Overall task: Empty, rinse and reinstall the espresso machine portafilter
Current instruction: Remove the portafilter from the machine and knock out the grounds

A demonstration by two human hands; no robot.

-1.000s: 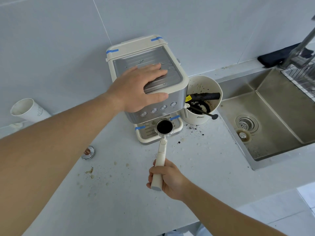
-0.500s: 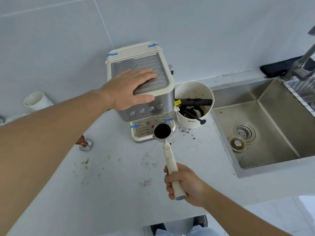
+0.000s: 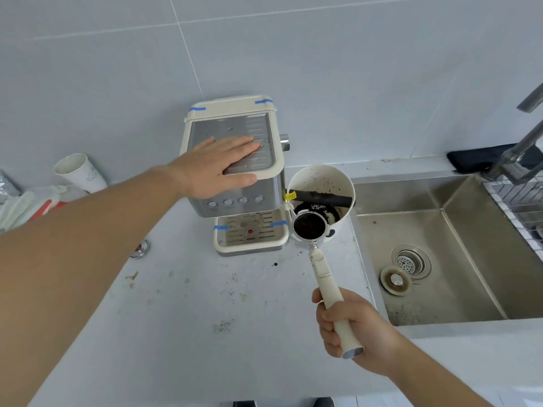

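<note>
The cream and steel espresso machine (image 3: 266,183) stands against the wall. My left hand (image 3: 219,164) lies flat on its top, fingers spread. My right hand (image 3: 351,327) grips the cream handle of the portafilter (image 3: 310,226), which is out of the machine. Its round basket, full of dark coffee grounds, faces up right at the near rim of the white knock box (image 3: 321,177), just right of the machine's drip tray (image 3: 251,232). A black bar spans the knock box above old grounds.
A steel sink (image 3: 440,248) with a strainer and a loose plug lies to the right, a faucet (image 3: 520,151) above its far corner. A paper cup (image 3: 79,171) leans at the left wall. A small metal disc (image 3: 139,248) and coffee crumbs lie on the counter.
My right hand has carried the portafilter to the right, from in front of the drip tray to the knock box rim. My left hand stays on the machine's top.
</note>
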